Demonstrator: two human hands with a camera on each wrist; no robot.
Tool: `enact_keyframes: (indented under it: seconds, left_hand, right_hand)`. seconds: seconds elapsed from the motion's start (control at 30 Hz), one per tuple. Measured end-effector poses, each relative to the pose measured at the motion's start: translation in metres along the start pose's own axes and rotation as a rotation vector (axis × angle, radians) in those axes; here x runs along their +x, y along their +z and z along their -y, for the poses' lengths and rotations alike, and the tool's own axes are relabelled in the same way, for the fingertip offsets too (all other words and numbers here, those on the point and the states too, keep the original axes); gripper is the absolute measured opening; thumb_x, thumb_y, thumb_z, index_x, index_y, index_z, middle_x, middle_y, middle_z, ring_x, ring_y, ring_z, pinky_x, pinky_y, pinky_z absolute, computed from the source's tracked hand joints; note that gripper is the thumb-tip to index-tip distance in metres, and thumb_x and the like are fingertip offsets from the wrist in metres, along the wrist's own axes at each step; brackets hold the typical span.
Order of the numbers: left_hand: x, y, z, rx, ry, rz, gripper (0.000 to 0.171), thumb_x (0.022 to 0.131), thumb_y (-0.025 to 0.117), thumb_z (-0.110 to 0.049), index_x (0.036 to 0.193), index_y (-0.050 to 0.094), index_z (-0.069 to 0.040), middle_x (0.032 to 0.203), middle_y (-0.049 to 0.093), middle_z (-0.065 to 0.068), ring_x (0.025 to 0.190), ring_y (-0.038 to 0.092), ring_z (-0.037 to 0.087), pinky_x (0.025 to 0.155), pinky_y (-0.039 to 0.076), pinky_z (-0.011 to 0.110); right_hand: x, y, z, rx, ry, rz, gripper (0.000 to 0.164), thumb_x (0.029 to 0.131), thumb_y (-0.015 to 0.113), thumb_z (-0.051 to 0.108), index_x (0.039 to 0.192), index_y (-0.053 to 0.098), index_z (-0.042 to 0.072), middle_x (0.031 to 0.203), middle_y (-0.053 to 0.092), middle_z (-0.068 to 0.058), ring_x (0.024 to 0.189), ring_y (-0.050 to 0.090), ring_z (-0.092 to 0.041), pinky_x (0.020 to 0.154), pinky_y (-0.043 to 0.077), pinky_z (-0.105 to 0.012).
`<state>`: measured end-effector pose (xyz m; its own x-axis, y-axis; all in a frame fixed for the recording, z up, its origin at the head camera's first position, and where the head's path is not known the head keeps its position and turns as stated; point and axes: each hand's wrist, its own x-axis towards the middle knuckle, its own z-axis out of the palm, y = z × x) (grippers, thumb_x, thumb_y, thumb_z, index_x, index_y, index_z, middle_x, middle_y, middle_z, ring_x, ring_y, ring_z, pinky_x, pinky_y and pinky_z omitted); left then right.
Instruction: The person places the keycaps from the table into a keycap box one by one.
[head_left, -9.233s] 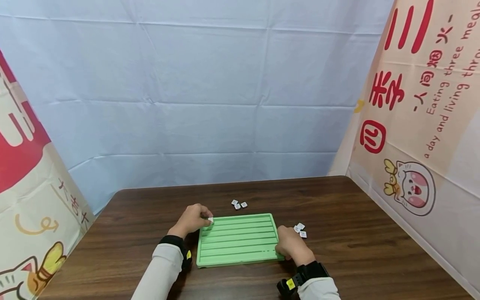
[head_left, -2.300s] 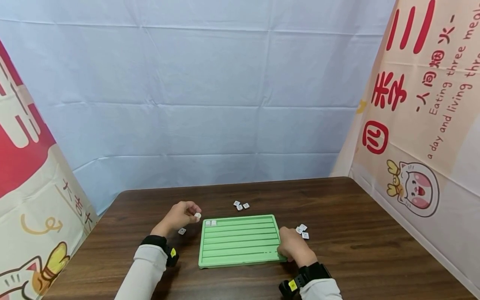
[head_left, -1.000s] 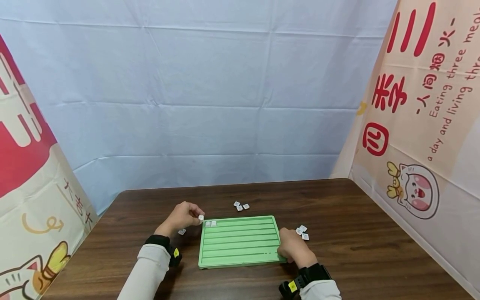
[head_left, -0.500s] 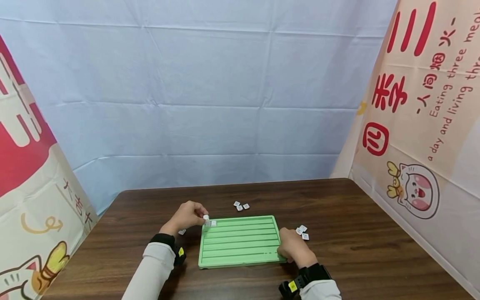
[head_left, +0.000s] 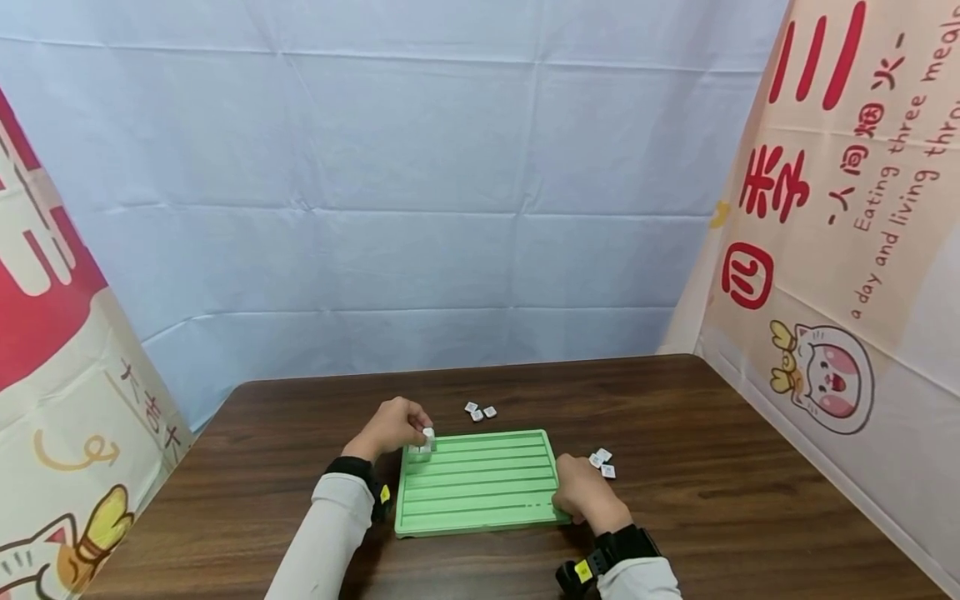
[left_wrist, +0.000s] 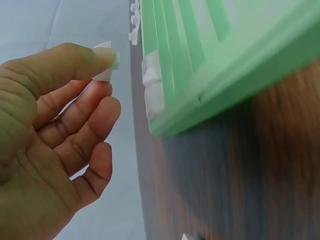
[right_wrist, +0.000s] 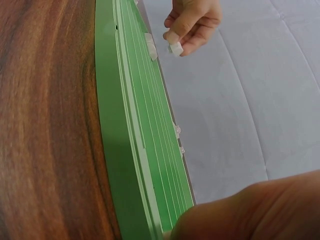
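My left hand (head_left: 393,425) pinches a small white tile (left_wrist: 105,75) between thumb and fingertips, over the far left corner of a green grooved board (head_left: 480,492). The tile stands clear above the board in the right wrist view. Two white tiles (left_wrist: 153,85) sit side by side in the board's farthest groove, partly behind the held tile in the head view. At the board's right edge, by the near corner, my right hand (head_left: 588,493) grips the rim with curled fingers; its fingertips are hidden.
Three loose white tiles (head_left: 477,414) lie beyond the board, and three more tiles (head_left: 602,461) lie right of it, beside my right hand. A white corner of another tile (left_wrist: 187,236) shows at the left wrist view's bottom. The wooden table (head_left: 720,467) meets hanging cloths.
My left hand has carried the pinched tile rightward from left of the board to over its far left corner. Earlier, one then two tiles came into the groove. The right hand has stayed put.
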<state>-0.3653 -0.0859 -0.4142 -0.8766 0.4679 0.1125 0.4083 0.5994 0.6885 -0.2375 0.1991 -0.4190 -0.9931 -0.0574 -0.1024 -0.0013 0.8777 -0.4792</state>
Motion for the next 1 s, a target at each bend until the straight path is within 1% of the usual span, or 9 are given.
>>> enact_keyframes:
  seconds: [0.07,0.17,0.3,0.47,0.6,0.83,1.0]
  left_hand:
    - [0.003,0.002,-0.001,0.001,-0.01,0.009,0.012,0.076,0.072,0.003,0.085,0.069,-0.004,0.076,0.059,0.0,0.071,0.055,0.015,0.061,0.049,0.031]
    - [0.006,0.005,-0.002,-0.003,-0.023,0.02,0.012,0.075,0.073,0.003,0.083,0.069,-0.004,0.075,0.059,0.001,0.07,0.055,0.016,0.059,0.048,0.031]
    - [0.008,0.008,-0.002,0.006,-0.024,0.023,0.012,0.073,0.074,0.004,0.081,0.069,-0.004,0.073,0.058,0.001,0.068,0.054,0.016,0.057,0.048,0.03]
    - [0.008,0.011,-0.003,0.039,0.003,0.019,0.012,0.074,0.074,0.004,0.079,0.069,-0.005,0.073,0.059,0.0,0.067,0.055,0.015,0.057,0.048,0.031]
    - [0.009,0.013,-0.003,0.068,0.016,0.03,0.011,0.074,0.074,0.004,0.077,0.07,-0.007,0.072,0.059,-0.002,0.068,0.055,0.014,0.058,0.048,0.031]
    - [0.007,0.015,-0.005,0.131,0.025,0.047,0.012,0.072,0.075,0.004,0.075,0.07,-0.006,0.072,0.059,-0.001,0.067,0.052,0.015,0.057,0.046,0.032]
    - [0.007,0.017,-0.004,0.146,0.02,0.041,0.012,0.072,0.076,0.004,0.075,0.071,-0.007,0.071,0.059,-0.003,0.067,0.052,0.014,0.057,0.046,0.031]
  right_hand:
    - [0.0,0.0,0.001,0.003,-0.002,-0.001,0.017,0.078,0.054,-0.014,0.074,0.051,0.002,0.051,0.031,-0.003,0.041,0.035,-0.014,0.042,0.026,-0.027]
    - [0.0,0.0,0.001,-0.004,0.001,0.003,0.016,0.078,0.055,-0.013,0.075,0.051,0.002,0.052,0.037,-0.004,0.04,0.036,-0.014,0.041,0.027,-0.026]
    - [0.001,0.0,0.002,-0.013,0.006,0.01,0.014,0.079,0.056,-0.012,0.078,0.052,0.001,0.054,0.047,-0.009,0.04,0.04,-0.014,0.04,0.029,-0.026]
    - [0.001,-0.001,0.001,-0.017,0.007,-0.001,0.015,0.078,0.057,-0.013,0.076,0.052,0.002,0.053,0.047,-0.01,0.039,0.04,-0.014,0.039,0.029,-0.025]
    - [0.0,-0.001,0.001,-0.015,0.011,-0.001,0.014,0.078,0.057,-0.012,0.078,0.053,0.001,0.055,0.048,-0.01,0.039,0.042,-0.015,0.04,0.029,-0.025]
    - [-0.001,-0.002,0.001,-0.011,0.004,0.003,0.014,0.079,0.057,-0.011,0.077,0.053,0.001,0.055,0.049,-0.011,0.039,0.043,-0.015,0.04,0.03,-0.025]
    - [-0.001,-0.001,0.001,-0.016,0.006,0.002,0.015,0.078,0.057,-0.012,0.075,0.052,0.002,0.054,0.049,-0.01,0.039,0.042,-0.014,0.04,0.03,-0.025]
